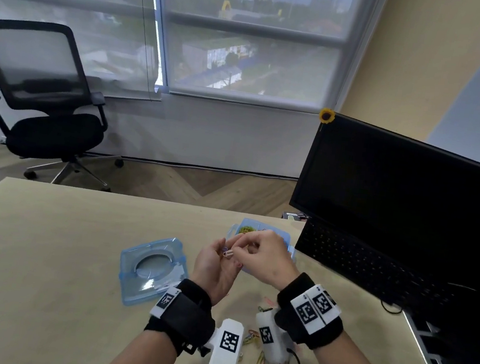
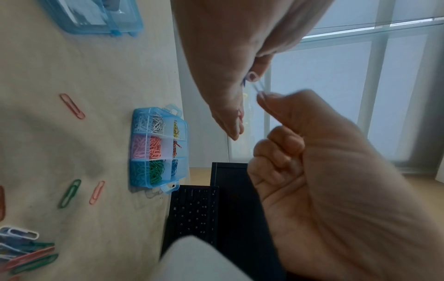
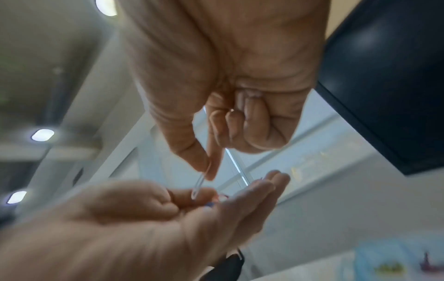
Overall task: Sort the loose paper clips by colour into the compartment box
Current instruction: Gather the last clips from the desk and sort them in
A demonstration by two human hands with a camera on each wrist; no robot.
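My left hand [image 1: 214, 264] is raised palm-up over the desk, its thumb pressing a few paper clips [image 3: 214, 201], blue and pink, against the fingers. My right hand [image 1: 257, 255] pinches one end of a white paper clip [image 1: 227, 254] between thumb and forefinger, right over the left palm; the clip's tip [image 3: 197, 187] touches the left thumb. The blue compartment box [image 2: 158, 148] lies open behind the hands, its cells filled with white, yellow, pink, orange, teal, green and blue clips. Loose clips [image 1: 256, 344] lie on the desk under my wrists.
The box's clear blue lid [image 1: 152, 267] lies left of my hands. A black keyboard [image 1: 367, 265] and monitor [image 1: 404, 200] fill the right side of the desk [image 1: 60, 251]. Single pink and green clips [image 2: 69, 193] lie scattered near the box. An office chair [image 1: 50, 106] stands beyond the desk.
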